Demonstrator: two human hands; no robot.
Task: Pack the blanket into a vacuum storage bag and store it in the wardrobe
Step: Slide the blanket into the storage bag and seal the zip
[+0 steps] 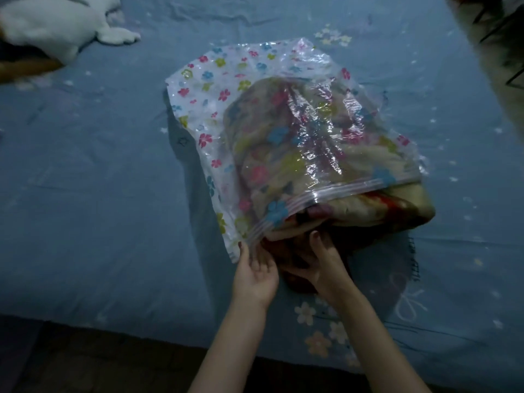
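Most of the folded tan floral blanket (326, 154) is veiled by crinkled plastic, and the white plush toy (56, 24) gets cropped top-left.

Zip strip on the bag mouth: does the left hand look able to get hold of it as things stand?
Probably yes. The left hand lies open at the near corner of the vacuum bag, its fingertips right by the zip strip. Nothing lies between them, though the blanket bulges out through the mouth.
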